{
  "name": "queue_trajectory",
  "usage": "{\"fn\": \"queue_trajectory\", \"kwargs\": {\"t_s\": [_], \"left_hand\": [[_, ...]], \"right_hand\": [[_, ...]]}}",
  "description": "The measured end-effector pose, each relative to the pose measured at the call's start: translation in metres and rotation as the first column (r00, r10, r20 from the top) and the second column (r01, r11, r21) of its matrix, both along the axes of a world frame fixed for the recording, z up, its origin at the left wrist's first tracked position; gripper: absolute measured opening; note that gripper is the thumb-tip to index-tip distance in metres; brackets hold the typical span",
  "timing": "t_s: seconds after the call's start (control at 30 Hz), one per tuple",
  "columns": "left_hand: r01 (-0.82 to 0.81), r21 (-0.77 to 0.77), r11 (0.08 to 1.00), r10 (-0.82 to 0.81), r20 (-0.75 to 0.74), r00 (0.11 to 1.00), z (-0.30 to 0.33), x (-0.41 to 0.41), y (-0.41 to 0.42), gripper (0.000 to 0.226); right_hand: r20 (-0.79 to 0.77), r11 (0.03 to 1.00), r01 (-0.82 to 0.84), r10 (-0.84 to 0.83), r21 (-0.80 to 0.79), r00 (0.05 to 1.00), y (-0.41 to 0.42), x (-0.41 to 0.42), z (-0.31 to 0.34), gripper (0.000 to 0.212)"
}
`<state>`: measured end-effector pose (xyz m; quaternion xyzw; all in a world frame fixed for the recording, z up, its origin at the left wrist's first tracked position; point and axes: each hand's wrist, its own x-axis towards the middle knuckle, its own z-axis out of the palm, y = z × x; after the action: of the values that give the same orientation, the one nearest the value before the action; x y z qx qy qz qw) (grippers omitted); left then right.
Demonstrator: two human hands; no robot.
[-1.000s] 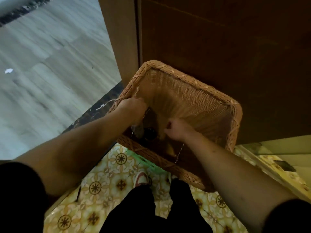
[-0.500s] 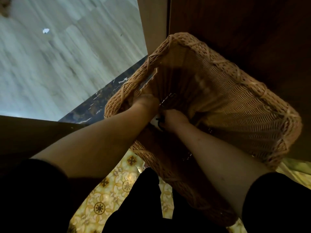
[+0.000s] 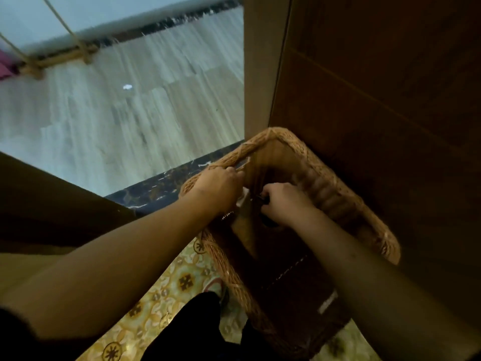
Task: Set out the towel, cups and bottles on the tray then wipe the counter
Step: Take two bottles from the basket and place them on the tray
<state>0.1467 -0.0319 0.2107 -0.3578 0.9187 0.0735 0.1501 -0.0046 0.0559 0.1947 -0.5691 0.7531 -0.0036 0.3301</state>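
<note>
A tall woven wicker basket [image 3: 338, 194] stands on the floor against a brown wooden panel. Both my hands reach into its left end. My left hand [image 3: 221, 188] is just inside the rim, fingers curled around something small and white [image 3: 242, 201]. My right hand [image 3: 283, 201] is beside it, closed on a small dark item [image 3: 268, 222]. The basket's inside is dark and blurred, so its other contents cannot be made out. No tray, towel, cups or counter show.
A brown wooden panel [image 3: 390, 100] fills the right. Pale wood-look floor [image 3: 117, 121] lies upper left beyond a dark marble threshold [image 3: 156, 186]. Yellow patterned tiles [image 3: 166, 290], my black-clad legs [image 3: 197, 327] and a dark brown surface [image 3: 46, 199] lie near me.
The view has swung and the basket now sits lower and to the right. My hands have drawn closer together at the basket's left end, and a white item shows by my left fingers.
</note>
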Motion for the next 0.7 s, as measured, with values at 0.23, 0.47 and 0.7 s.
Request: {"fn": "queue_trajectory", "kwargs": {"t_s": [0.23,0.47,0.7], "left_hand": [[-0.188,-0.215,0.958,0.114,-0.316,0.942,0.112,0.055,0.026,0.029],[-0.462,-0.344,0.817,0.254,-0.505,0.825,0.208,0.170,0.065,0.032],[-0.657,-0.369,0.657,0.423,-0.541,0.727,0.236,0.345,0.126,0.028]], "right_hand": [[-0.159,0.946,-0.213,0.177,-0.245,0.971,-0.015,0.004,0.114,0.009],[-0.177,0.791,-0.350,0.302,-0.501,0.937,-0.019,0.094,0.218,0.012],[-0.201,0.643,-0.528,0.512,-0.555,0.835,-0.007,0.259,0.251,0.016]]}}
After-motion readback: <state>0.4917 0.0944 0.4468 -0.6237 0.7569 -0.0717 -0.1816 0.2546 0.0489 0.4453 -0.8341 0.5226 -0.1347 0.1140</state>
